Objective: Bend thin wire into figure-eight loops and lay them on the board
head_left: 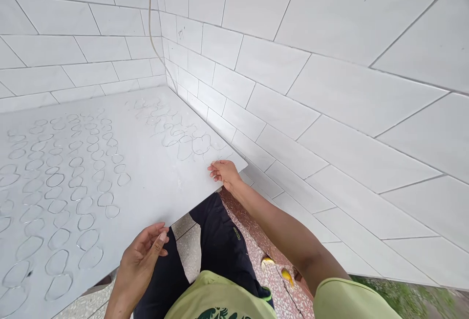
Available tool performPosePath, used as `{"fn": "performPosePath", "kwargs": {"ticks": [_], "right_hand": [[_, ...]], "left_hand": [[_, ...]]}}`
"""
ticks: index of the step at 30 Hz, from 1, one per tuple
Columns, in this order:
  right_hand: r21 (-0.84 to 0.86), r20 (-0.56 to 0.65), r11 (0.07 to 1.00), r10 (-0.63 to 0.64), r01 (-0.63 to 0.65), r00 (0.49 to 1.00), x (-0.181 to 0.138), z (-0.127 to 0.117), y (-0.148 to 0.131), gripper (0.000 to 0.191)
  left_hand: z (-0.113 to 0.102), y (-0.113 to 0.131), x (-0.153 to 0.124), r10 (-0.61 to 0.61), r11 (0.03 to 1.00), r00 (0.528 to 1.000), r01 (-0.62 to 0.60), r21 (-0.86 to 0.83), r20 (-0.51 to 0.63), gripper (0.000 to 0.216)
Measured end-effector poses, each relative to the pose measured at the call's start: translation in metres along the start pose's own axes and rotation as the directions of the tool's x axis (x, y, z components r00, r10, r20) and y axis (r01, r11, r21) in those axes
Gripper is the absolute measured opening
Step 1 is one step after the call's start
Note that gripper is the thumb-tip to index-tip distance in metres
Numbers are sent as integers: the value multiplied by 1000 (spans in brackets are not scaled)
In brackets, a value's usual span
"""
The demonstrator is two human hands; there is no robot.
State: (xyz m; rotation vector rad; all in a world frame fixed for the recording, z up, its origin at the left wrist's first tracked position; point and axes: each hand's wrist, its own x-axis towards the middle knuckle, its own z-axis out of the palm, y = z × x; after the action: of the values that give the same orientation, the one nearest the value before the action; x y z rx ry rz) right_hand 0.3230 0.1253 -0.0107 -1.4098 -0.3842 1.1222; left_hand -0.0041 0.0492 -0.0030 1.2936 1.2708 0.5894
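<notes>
A large pale board (146, 202) lies flat before me, covered with thin loops. On its left part the loops (54, 180) stand in several rows, many paired like a figure eight. Whether they are thin strands or drawn lines, I cannot tell. A looser, tangled group of loops (185, 143) is nearer the right edge. My right hand (227, 172) rests at the board's near right corner, thumb and fingertips pinched together; anything between them is too fine to make out. Just off the front edge, my left hand (141, 260) is loosely open, palm inward, with nothing visible in it.
White tiled walls (264, 65) meet behind the board, and one runs close along its right side. A thin cable (151, 31) hangs down the corner. Below are my dark trousers (216, 231), a speckled floor (271, 285) and small yellow objects (287, 277). Grass (399, 294) shows lower right.
</notes>
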Motion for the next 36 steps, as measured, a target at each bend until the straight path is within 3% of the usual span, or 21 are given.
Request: {"fn": "performPosePath", "kwargs": {"ticks": [8,17,24,27,32,34,36], "right_hand": [[3,-51,1000,21,-21,998,9,-3,3,10],[-7,-10,1000,8,-8,1000,7,-5,-1,8],[-95,58,994,-39,44,998,-34,-12,9,4],[-188,150,970,-128,155,980,-56,-3,16,9],[-354,452,859,-188,369,872,-70,43,26,17],[-404,571,766,-216,500,792,-67,74,30,17],[-416,691,590,-291,692,662,-59,109,33,12]], "left_hand": [[1,-11,-2,33,999,999,-33,-28,4,57],[2,-15,-3,54,998,998,-54,-15,-13,54],[8,-18,-15,26,999,1000,-26,-36,-10,53],[15,-22,-24,14,997,1000,-12,-71,26,48],[26,-38,-33,24,997,996,-17,-78,91,39],[29,-43,-36,33,999,994,-28,-42,107,36],[32,-47,-40,53,999,992,-53,-3,118,35]]}}
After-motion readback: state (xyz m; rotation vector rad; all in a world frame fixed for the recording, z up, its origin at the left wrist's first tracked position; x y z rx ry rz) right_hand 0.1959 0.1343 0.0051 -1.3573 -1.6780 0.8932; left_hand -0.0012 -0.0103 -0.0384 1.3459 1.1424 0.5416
